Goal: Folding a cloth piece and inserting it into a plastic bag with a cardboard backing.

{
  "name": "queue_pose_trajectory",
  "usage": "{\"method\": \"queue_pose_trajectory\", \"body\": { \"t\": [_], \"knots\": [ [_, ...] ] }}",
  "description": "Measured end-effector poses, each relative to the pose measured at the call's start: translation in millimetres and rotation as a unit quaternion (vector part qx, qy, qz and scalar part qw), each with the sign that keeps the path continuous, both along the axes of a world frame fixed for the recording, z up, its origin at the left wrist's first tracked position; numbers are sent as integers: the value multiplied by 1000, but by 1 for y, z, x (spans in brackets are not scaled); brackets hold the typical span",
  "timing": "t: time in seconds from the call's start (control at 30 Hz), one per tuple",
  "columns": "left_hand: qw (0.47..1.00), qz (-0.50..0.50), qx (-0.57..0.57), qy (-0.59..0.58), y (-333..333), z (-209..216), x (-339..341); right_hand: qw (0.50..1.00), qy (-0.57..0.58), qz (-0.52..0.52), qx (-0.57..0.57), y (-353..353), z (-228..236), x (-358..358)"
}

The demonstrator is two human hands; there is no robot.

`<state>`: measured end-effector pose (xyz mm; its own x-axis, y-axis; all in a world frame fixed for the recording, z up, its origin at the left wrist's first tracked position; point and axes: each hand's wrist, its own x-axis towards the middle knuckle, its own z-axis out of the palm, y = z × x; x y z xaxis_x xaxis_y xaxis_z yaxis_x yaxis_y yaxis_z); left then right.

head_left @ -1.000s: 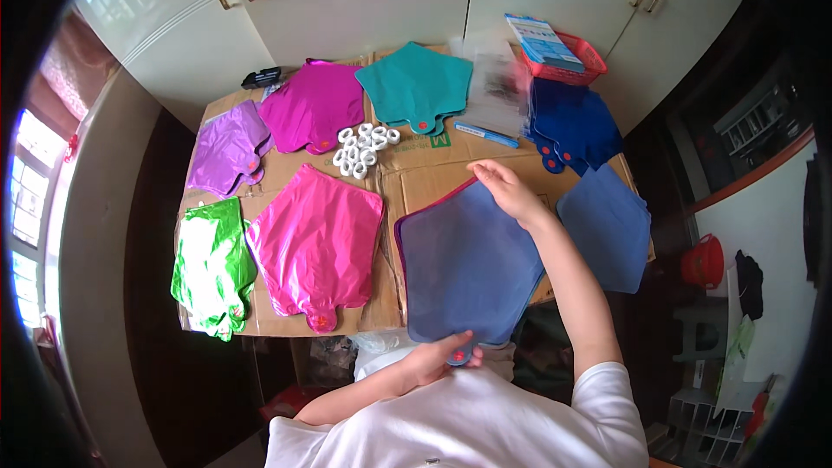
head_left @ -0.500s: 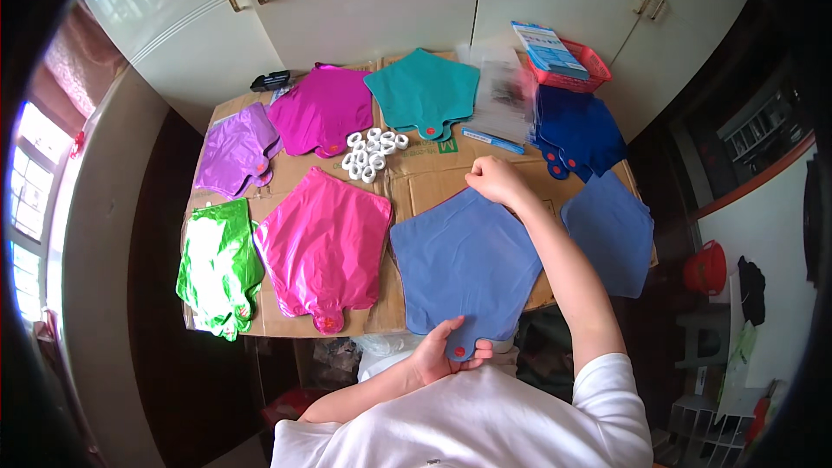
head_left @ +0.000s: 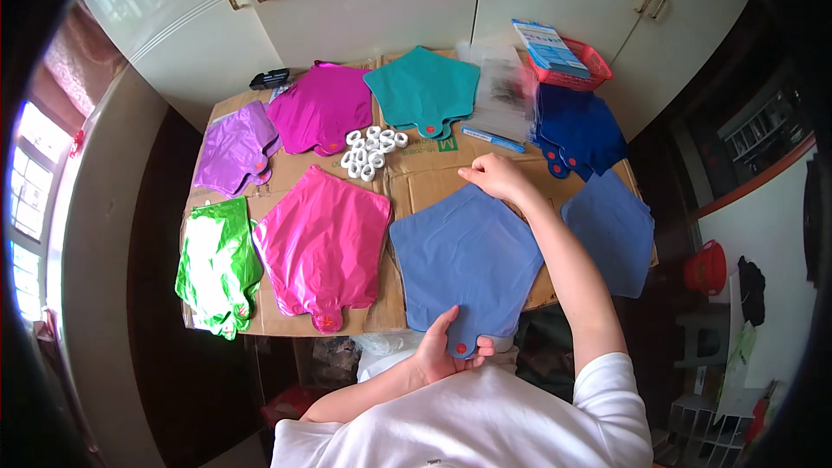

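Observation:
A flat blue-grey foil balloon (head_left: 468, 260), pentagon-shaped with a rounded neck tab, lies at the table's front edge. My left hand (head_left: 442, 354) grips its tab, thumb on top and fingers underneath, beside a red dot. My right hand (head_left: 496, 178) is at the balloon's far corner, its fingers curled and pressed together; whatever they pinch, if anything, is hidden. To the left lies a shiny pink foil balloon (head_left: 328, 247), and farther left a green one (head_left: 217, 264). More blue-grey balloons (head_left: 611, 234) rest right of my right forearm.
Cardboard (head_left: 416, 195) covers the table. White rings (head_left: 368, 156) sit in a pile. Behind are purple (head_left: 238, 147), magenta (head_left: 325, 108), teal (head_left: 425, 91) and dark blue balloons (head_left: 582, 126), clear plastic bags (head_left: 503, 95), a blue strip (head_left: 492, 139) and a red basket (head_left: 592, 63).
My right hand has shifted slightly left, its fingers reaching past the balloon's far corner. My left hand keeps its hold on the tab, its thumb slightly farther up.

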<state>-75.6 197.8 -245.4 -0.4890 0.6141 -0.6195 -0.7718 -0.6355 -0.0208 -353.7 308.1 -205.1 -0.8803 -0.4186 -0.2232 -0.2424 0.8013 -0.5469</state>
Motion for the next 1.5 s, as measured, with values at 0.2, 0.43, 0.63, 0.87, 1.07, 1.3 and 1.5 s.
{"method": "queue_pose_trajectory", "body": {
  "t": [0.2,0.43,0.63,0.87,1.07,1.3,1.5],
  "knots": [
    [1000,-1,-18,-3,3,4,-3,994,61,8,-87,7,-20,-6],
    [1000,6,-13,-2,3,1,-2,992,-3,9,-129,7,-19,-7],
    [1000,12,-5,-10,3,1,-3,991,8,9,-131,7,-19,-7],
    [999,12,-1,-53,6,4,0,988,85,36,-120,11,-22,-10],
    [999,13,20,-49,9,20,-1,994,29,34,-95,13,-14,-8],
    [995,-29,-62,72,11,9,4,992,-16,-3,-124,9,1,1],
    [984,-61,-127,105,15,10,5,977,-87,48,-187,16,-14,-15]
  ]
}}
